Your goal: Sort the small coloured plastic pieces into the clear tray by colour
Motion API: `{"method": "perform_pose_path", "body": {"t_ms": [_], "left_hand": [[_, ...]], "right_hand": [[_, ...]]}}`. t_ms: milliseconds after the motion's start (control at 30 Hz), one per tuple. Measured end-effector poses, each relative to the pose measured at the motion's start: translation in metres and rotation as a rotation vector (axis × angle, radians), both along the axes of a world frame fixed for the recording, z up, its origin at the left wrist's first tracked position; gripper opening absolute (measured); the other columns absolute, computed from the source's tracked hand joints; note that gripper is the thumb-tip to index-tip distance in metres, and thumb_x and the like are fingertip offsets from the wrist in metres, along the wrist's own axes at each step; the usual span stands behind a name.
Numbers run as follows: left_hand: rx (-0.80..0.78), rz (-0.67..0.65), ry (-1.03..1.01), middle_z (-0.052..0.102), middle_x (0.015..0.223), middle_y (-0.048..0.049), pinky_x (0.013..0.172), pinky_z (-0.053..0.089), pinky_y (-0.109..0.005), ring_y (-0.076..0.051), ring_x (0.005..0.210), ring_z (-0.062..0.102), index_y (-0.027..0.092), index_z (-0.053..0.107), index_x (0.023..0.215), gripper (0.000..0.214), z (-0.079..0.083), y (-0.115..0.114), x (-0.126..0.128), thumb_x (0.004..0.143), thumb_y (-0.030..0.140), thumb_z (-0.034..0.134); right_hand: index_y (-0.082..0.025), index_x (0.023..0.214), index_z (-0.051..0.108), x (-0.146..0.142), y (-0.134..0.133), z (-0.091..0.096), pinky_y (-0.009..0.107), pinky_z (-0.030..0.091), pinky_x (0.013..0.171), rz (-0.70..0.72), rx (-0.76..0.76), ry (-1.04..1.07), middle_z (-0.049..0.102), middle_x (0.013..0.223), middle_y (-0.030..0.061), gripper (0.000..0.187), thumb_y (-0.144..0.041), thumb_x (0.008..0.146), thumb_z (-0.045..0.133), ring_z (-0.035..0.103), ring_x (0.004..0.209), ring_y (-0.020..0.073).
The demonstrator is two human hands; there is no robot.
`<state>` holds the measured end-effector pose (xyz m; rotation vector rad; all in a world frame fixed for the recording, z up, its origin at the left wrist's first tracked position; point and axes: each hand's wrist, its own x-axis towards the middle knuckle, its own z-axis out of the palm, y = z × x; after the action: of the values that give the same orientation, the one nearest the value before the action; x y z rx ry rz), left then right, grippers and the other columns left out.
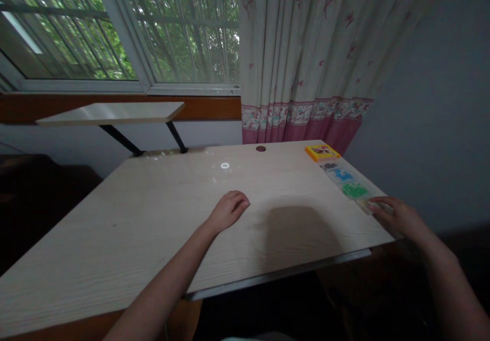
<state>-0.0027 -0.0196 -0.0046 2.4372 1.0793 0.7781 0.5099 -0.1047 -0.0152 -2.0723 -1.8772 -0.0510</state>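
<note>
My left hand rests on the light wooden table near its middle, fingers curled under, with nothing visible in it. My right hand lies at the table's right edge, fingers on the near end of a row of small clear bags. The nearest bag looks yellowish and sits under my fingertips. Beyond it lie a green bag, a blue bag and a dark bag. A yellow box stands at the far end of the row.
A window with bars fills the back left, with a small raised shelf below it. A flowered curtain hangs behind the table. A round cable hole sits near the table's far edge. A grey wall runs along the right.
</note>
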Motion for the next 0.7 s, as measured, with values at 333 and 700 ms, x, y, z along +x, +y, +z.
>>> {"method": "perform_pose_path", "body": {"t_ms": [333, 700], "left_hand": [[0.003, 0.162, 0.084, 0.062, 0.093, -0.0099, 0.086, 0.041, -0.037, -0.021, 0.091, 0.055, 0.016, 0.063, 0.091, 0.028, 0.015, 0.009, -0.005, 0.085, 0.036, 0.044], [-0.078, 0.735, 0.451, 0.021, 0.146, -0.0117, 0.101, 0.009, -0.061, -0.036, 0.134, 0.011, 0.027, 0.033, 0.136, 0.066, -0.003, 0.024, 0.030, 0.082, 0.063, 0.022]], "right_hand": [[-0.021, 0.092, 0.064, -0.059, 0.029, 0.051, 0.041, 0.044, 0.077, 0.088, 0.163, 0.026, 0.062, 0.100, 0.0197, 0.046, -0.057, 0.079, 0.039, 0.060, 0.088, 0.0285], [-0.020, 0.142, 0.011, -0.278, 0.120, 0.032, 0.058, 0.009, 0.103, 0.240, -0.261, -0.022, 0.010, 0.148, 0.0103, 0.069, -0.056, 0.086, 0.026, 0.009, 0.133, 0.0347]]}}
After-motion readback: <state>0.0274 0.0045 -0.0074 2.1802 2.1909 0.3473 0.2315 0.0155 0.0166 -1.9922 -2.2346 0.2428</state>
